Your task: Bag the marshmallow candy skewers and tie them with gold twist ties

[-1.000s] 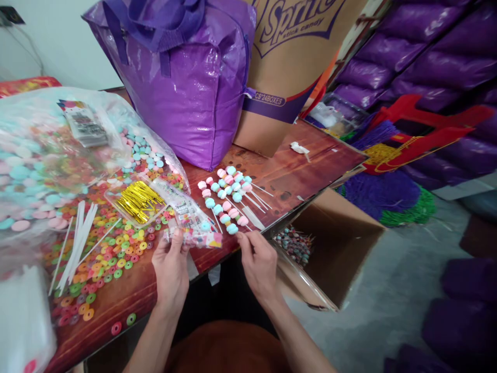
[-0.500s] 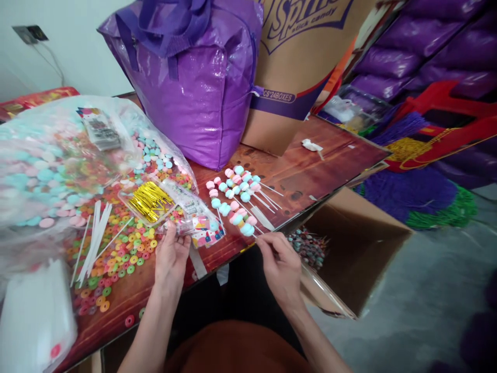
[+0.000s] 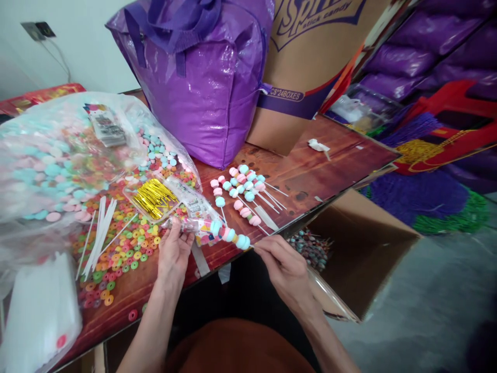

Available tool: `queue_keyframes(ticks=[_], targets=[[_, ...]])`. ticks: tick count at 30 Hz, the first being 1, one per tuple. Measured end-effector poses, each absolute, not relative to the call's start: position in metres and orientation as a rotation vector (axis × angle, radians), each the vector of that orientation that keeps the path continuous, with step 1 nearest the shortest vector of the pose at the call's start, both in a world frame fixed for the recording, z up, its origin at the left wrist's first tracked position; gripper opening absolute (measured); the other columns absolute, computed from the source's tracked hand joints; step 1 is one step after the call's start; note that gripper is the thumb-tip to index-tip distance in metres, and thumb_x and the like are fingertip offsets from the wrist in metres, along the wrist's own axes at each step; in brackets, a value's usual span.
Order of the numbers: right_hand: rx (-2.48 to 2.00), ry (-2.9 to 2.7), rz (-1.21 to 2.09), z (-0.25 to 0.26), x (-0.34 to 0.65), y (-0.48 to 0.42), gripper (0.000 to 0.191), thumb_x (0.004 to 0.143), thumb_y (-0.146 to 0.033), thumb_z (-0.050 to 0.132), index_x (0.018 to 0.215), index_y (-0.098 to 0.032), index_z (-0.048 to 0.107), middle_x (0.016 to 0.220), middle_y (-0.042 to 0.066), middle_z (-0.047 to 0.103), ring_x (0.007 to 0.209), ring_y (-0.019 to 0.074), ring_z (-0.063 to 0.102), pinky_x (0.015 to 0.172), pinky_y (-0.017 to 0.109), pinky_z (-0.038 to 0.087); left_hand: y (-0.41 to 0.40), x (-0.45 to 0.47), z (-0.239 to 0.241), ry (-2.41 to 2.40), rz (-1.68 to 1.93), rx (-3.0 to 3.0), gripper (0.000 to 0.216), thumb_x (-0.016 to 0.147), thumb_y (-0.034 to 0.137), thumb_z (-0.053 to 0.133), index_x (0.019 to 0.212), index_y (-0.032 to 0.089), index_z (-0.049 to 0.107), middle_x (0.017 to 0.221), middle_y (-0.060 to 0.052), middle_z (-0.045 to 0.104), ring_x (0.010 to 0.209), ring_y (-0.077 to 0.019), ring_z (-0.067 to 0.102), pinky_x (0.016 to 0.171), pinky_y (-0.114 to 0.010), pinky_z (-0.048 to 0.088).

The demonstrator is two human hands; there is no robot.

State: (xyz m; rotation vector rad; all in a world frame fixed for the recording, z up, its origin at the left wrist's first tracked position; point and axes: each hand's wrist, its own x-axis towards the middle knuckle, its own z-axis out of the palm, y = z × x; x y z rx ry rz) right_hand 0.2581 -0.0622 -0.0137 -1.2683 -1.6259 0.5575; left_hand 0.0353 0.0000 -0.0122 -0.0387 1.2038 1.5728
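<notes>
My right hand (image 3: 286, 265) pinches the bare stick end of a candy skewer (image 3: 232, 236), threaded with blue, pink and yellowish sweets. The skewer lies nearly level and points left. Its far tip is at the printed mouth of a clear plastic bag (image 3: 189, 225); whether it is inside, I cannot tell. My left hand (image 3: 174, 254) holds the bag between thumb and fingers at the table's front edge. Beyond my hands lies a group of finished-looking candy skewers (image 3: 244, 181) with white sticks. A clear tray of gold twist ties (image 3: 154, 199) sits behind my left hand.
Loose ring candies (image 3: 132, 246) and white sticks (image 3: 101, 233) spread over the table's left side, beside a large clear bag of sweets (image 3: 46, 155). A purple bag (image 3: 194, 98) and a carton (image 3: 291, 67) stand behind. An open cardboard box (image 3: 365, 248) holding skewers is lower right.
My right hand has swung the candy skewer away from the other skewers, leftward to the bag's mouth. My left hand still holds the bag. The whole view has shifted slightly.
</notes>
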Motion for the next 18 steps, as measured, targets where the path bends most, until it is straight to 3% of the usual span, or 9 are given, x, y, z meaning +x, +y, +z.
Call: queue_keyframes(ticks=[6,13,18], targets=[[-1.259,-1.663,0.666,-0.011,0.260,-0.058,0.017,0.096,-0.017,0.056,0.086,-0.021,0.068,0.084,0.004,0.064,0.077,0.0171,0.062,0.072,0.030,0.049,-0.005,0.038,-0.017,1.169,1.615,0.294,0.042,0.053,0.035,0.093,0.080,0.016,0.067,0.078,0.001,0.072,0.068,-0.0119,0.067,0.067,-0.025,0.054],[-1.262,-1.611,0.779,-0.015,0.247,-0.058,0.018,0.096,-0.020,0.056,0.081,-0.020,0.067,0.080,0.003,0.063,0.074,0.0162,0.061,0.070,0.029,0.048,-0.007,0.045,-0.022,1.201,1.687,0.374,0.042,0.060,0.043,0.089,0.087,0.017,0.068,0.085,-0.001,0.072,0.072,-0.0133,0.067,0.065,-0.024,0.053],[-1.335,-1.630,0.821,-0.014,0.245,-0.062,0.022,0.097,-0.024,0.054,0.079,-0.020,0.066,0.075,0.001,0.059,0.068,0.0148,0.055,0.066,0.028,0.043,-0.008,0.047,-0.027,1.241,1.781,0.384,0.038,0.066,0.042,0.086,0.089,0.018,0.067,0.078,0.002,0.069,0.066,-0.0123,0.066,0.067,-0.027,0.055]])
